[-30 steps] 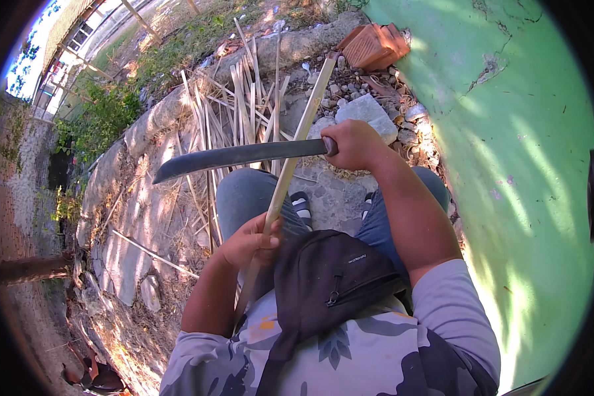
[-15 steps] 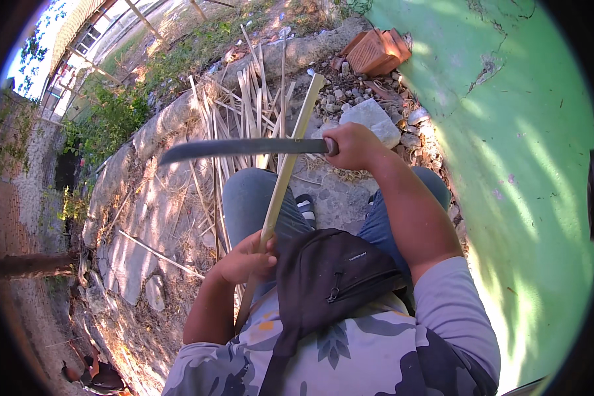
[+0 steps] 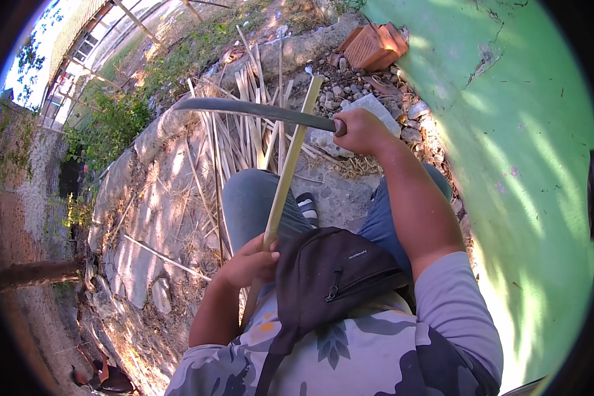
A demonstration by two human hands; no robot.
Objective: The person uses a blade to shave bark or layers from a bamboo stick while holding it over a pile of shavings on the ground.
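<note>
Paring the long, flat, pale-yellow strip [image 3: 286, 178], of wood or bamboo: this looks to be the step in hand, with a blade set crosswise near the far end; whether the edge bites cannot be told.
Strip's place: slanting up from the person's lap, past the left knee of the blue jeans [image 3: 249, 201], its near end running down beside the left forearm.
Machete: the long, dark, slightly curved metal machete [image 3: 254, 109] lies over the strip, its tip pointing left.
Right hand: the right hand [image 3: 361, 134] has its fingers wrapped closed around the dark handle.
Left hand: the left hand [image 3: 249, 265] has its fingers closed on the strip, thumb along its side, well apart from the blade.
Next stroke: probably calls for a firm left grip, a shallow blade angle and an even pull, the left fingers and knee kept out of the blade's path.
Ground: uneven grey stone paving [image 3: 346, 191], sun-dappled toward the left, with a thin pale stick [image 3: 168, 256] lying on it.
Strip pile: a loose heap of narrow, pale strips [image 3: 244, 142] lies beyond the left knee.
Wall side: a bright green, cracked, painted wall [image 3: 508, 132] rises at right; near its foot sit stacked orange clay tiles [image 3: 374, 47] and a pale grey, angular stone block [image 3: 376, 113].
Far left: leafy green plants [image 3: 108, 125].
</note>
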